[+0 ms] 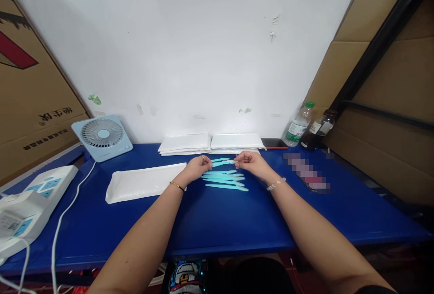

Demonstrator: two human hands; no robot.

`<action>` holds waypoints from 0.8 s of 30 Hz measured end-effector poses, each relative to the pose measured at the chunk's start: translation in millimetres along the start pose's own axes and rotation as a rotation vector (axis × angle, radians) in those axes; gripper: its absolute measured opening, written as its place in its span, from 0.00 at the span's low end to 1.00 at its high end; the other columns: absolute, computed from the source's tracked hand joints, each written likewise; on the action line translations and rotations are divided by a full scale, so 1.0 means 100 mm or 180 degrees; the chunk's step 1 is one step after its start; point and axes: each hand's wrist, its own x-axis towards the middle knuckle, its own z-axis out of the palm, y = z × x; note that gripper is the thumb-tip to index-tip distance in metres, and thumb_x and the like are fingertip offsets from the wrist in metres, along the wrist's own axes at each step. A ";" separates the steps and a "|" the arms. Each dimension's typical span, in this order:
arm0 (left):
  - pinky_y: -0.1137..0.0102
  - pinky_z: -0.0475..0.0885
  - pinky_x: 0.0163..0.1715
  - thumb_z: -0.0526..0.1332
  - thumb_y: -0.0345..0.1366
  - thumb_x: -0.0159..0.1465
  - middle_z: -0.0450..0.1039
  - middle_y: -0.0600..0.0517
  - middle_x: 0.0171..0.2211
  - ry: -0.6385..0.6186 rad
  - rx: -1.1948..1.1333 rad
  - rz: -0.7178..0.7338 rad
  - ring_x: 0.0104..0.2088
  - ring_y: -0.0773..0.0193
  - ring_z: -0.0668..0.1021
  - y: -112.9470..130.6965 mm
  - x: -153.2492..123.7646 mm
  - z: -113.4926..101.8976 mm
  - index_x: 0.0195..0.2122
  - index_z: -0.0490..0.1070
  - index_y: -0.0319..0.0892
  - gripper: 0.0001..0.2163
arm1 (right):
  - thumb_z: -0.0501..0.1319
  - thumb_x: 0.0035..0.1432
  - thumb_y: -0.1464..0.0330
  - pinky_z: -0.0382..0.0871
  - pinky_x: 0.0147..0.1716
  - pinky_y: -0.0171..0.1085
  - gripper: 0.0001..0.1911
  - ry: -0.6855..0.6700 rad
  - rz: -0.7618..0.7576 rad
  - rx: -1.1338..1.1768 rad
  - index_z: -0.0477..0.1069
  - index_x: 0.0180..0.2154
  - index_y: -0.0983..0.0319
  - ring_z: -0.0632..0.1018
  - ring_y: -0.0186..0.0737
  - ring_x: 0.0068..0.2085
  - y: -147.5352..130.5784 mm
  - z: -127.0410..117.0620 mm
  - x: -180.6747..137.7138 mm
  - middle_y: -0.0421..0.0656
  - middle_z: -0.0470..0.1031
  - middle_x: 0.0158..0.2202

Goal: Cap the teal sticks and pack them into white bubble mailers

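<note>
left hand [199, 169] and right hand [251, 164] pinch a turquoise stick [223, 163] between them, other sticks [224, 177] just nearer the body

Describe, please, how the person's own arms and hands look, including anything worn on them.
The left hand is ungloved, with a gold-coloured ring and a dark bracelet with a gold-coloured part at the wrist. The right hand, also ungloved, has a bracelet of pale, clear beads. A black sleeve edge shows on the right arm.
</note>
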 end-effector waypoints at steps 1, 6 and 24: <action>0.73 0.65 0.29 0.57 0.43 0.54 0.73 0.52 0.27 0.0000 -0.0002 0.0012 0.27 0.67 0.72 0.01 -0.01 0.01 0.31 0.68 0.39 0.11 | 0.68 0.46 0.63 0.70 0.35 0.39 0.13 -0.0049 0.0005 0.0006 0.73 0.33 0.64 0.76 0.36 0.30 0.00 0.01 0.00 0.41 0.76 0.26; 0.73 0.64 0.27 0.58 0.41 0.54 0.73 0.52 0.27 -0.0089 0.0445 0.0084 0.26 0.67 0.72 0.01 -0.03 0.03 0.31 0.71 0.40 0.10 | 0.67 0.47 0.62 0.70 0.34 0.37 0.15 -0.0201 -0.0003 -0.0349 0.75 0.36 0.63 0.76 0.38 0.31 -0.01 -0.04 0.00 0.43 0.77 0.29; 0.66 0.64 0.41 0.59 0.37 0.59 0.73 0.51 0.36 0.0630 0.2523 0.0301 0.42 0.57 0.73 -0.02 0.00 0.01 0.34 0.74 0.46 0.06 | 0.58 0.57 0.69 0.61 0.34 0.34 0.07 0.0484 -0.0121 -0.3589 0.76 0.32 0.60 0.73 0.36 0.35 0.13 -0.03 0.13 0.43 0.73 0.37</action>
